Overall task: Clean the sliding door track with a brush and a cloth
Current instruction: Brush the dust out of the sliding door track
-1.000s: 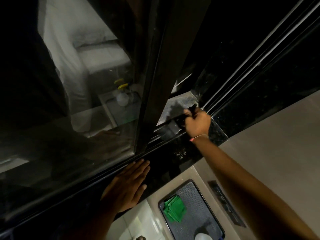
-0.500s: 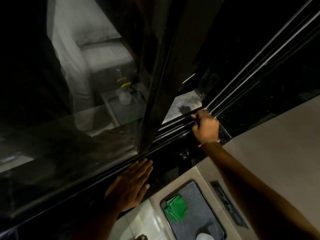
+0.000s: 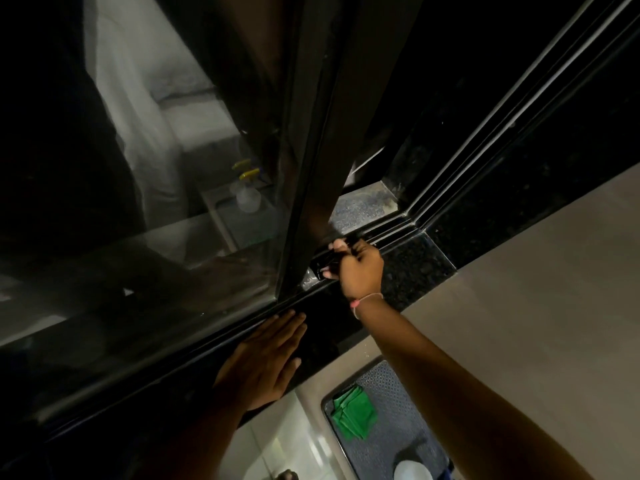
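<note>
- Black stone (image 3: 412,268) runs along the bottom of the sliding door, and the door track (image 3: 391,230) sits on top of it, going up toward 2 o'clock.
- The right hand (image 3: 360,268) is curled into a fist around a dark brush (image 3: 323,263). The fingers are wrapped tight, so only a bit of the brush peeks out at 9 o'clock from the fist.
- The brush is down in the track, right beside the dark door frame (image 3: 311,174). The bristles are too dark to see.
- A thin band (image 3: 369,299) goes round the right wrist.
- The left hand (image 3: 263,362) is at 7 o'clock from the right hand. It lies flat, palm down, on the black stone. Its fingers are straight and close together, and the tips touch the edge of the track. It holds nothing.
- A green cloth (image 3: 353,414) lies folded on a grey tray (image 3: 398,393) at 6 o'clock from the right hand, well apart from both hands.
- The tray rests on the pale floor (image 3: 536,289).
- A white round thing (image 3: 414,471) sits at the bottom of the tray. I cannot tell what it is.
- The door glass (image 3: 156,202) shows a spray bottle (image 3: 247,195) with a yellow top, at 10 o'clock from the brush.
</note>
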